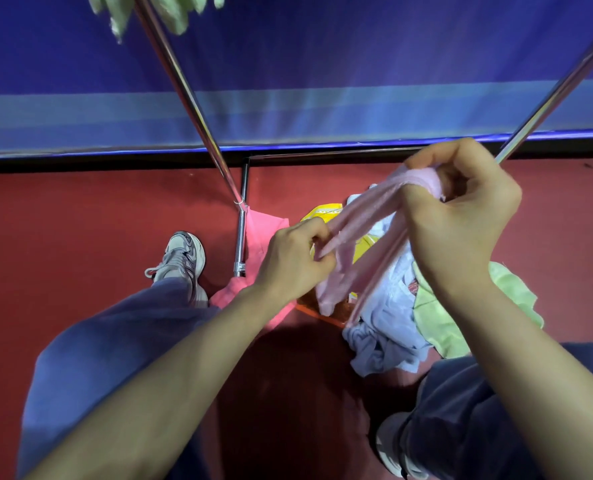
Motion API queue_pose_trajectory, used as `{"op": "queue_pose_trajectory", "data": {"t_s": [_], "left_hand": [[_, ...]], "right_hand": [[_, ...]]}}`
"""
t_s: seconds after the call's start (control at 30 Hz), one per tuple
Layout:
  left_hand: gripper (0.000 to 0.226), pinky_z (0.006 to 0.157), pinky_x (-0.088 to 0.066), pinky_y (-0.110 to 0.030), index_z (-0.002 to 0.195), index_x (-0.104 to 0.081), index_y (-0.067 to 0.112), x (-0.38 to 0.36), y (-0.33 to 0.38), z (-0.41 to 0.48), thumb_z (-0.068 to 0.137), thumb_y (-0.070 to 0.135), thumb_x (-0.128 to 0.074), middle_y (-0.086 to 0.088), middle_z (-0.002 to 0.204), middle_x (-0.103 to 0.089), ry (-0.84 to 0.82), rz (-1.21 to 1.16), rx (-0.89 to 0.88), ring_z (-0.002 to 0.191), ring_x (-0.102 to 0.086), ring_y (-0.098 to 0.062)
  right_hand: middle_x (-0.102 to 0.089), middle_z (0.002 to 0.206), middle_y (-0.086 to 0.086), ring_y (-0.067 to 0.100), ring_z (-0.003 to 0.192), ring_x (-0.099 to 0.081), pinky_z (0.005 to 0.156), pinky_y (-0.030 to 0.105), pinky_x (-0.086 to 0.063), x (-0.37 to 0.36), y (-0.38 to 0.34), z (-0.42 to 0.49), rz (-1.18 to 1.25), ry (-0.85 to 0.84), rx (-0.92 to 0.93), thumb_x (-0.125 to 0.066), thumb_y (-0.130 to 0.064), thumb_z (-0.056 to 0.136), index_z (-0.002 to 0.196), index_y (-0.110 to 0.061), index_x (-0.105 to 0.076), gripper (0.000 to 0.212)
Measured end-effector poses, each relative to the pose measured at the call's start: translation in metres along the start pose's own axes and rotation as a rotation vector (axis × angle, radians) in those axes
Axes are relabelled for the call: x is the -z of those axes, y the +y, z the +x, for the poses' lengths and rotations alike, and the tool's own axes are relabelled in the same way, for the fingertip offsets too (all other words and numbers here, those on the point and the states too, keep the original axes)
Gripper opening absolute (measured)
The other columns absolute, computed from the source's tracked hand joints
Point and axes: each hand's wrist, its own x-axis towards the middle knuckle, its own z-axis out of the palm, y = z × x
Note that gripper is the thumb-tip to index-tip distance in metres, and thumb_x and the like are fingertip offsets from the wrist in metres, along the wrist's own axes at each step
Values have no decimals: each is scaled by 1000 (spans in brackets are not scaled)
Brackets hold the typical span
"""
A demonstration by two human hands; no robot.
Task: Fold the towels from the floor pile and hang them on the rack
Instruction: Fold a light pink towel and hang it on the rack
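Above red floor (80,237), both hands stretch a bunched pale-pink towel (361,233).

no text, label, brand, number or sign can be read; pale marks on the yellow cloth (326,211) are too blurred to tell.

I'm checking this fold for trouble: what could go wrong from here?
The pink towel is bunched between the left hand and right hand, so the fold may come out crooked. Its loose end hangs over the blue towel and may snag it. A hot-pink towel lies against the rack foot by the shoe; a step could catch it.
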Motion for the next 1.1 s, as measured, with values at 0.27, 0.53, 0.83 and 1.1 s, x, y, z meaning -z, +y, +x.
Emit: {"op": "queue_pose_trajectory", "data": {"t_s": [0.27,0.53,0.83,1.1], "left_hand": [[34,64,-50,-44,82,-44,24,-7,-6,-5,72,7,-71,3,72,-58,-69,25,66,70,-59,-31],[34,68,-50,-43,105,-53,20,-6,-16,-8,75,7,-65,-3,82,-68,-167,120,227,79,-63,-37],[16,66,-36,-34,98,-64,13,-14,-25,-20,85,16,-56,-16,100,-69,-461,372,309,97,-64,-40],[26,77,-46,-39,113,-64,5,1,1,-26,95,19,-51,-20,115,-66,-567,428,336,107,-63,-40]], "right_hand": [[-57,67,1,17,57,-45,60,25,-36,1,-1,1,-20,28,37,-56,-3,65,77,-13,-67,20],[-58,67,10,28,59,-44,56,28,-35,3,-2,3,-6,76,21,-56,0,69,78,-8,-66,16],[-57,67,16,28,60,-44,55,30,-35,8,-8,5,-4,84,17,-56,2,69,78,-6,-67,16],[-58,66,7,9,56,-43,57,24,-36,29,-38,13,-81,59,62,-55,-2,63,79,-14,-68,24]]}}
